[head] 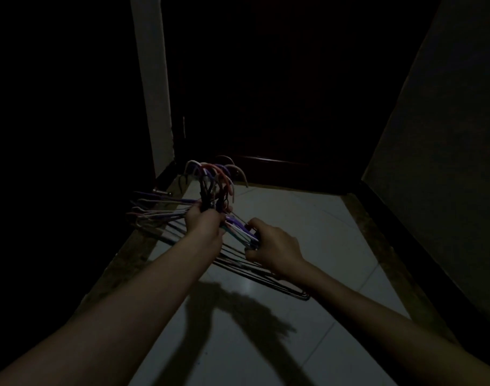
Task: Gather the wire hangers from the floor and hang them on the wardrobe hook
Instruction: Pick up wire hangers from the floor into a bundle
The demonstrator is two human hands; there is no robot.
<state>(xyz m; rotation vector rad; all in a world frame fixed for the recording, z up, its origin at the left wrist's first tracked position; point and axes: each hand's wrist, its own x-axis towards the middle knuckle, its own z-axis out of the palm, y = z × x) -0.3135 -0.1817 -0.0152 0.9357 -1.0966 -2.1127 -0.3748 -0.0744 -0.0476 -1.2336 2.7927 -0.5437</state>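
A bundle of several wire hangers [214, 178] in purple, pink, white and dark coatings is held in the air above the floor. My left hand [203, 222] grips the bundle at the necks, just below the curved hooks, which point away from me. My right hand [271, 247] is curled round the right shoulder wires of the same bundle. The hangers' left ends fan out toward the dark left side and their lower bars run down to the right. No wardrobe hook shows in the dark room.
Pale floor tiles [308, 218] lie below, with the shadow of my arms on them. A dark wooden door [266, 107] stands ahead, a pale door frame [152, 93] to its left, and a wall [447, 135] on the right. The left side is black.
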